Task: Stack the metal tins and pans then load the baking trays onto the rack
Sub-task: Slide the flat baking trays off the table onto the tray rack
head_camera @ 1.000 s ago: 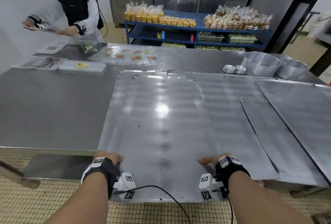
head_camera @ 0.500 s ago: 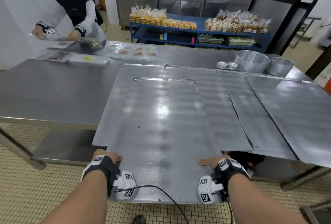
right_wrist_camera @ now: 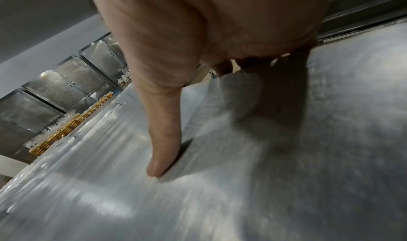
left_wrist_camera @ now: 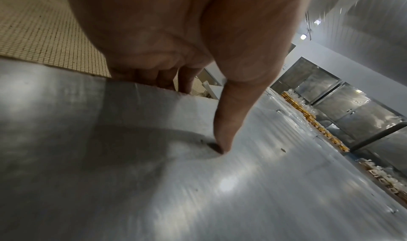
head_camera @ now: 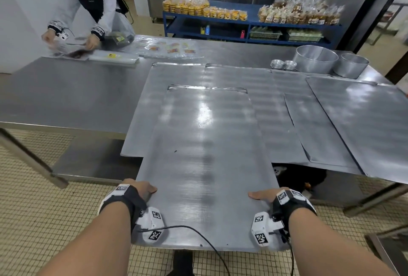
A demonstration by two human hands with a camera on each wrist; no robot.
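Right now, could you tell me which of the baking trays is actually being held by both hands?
The top tray, the one jutting off the table's near edge toward the person. The left hand and right hand grip its sides; the other trays lie untouched.

head: above, facing table | wrists: close, along thumbs (shared: tray (head_camera: 205, 165))

I see a long steel table (head_camera: 66, 97) with a lower shelf (head_camera: 92, 161) standing on a tiled floor (head_camera: 33, 220). Directly on its top lie overlapping flat baking trays (head_camera: 176, 81), spread from the middle to the right end. At the far right corner stand 2 round pans (head_camera: 315, 58), side by side, with 2 small tins (head_camera: 283, 65) just beside them. Along the far left edge lie clear plastic bags (head_camera: 167, 48) and flat packets (head_camera: 114, 57).
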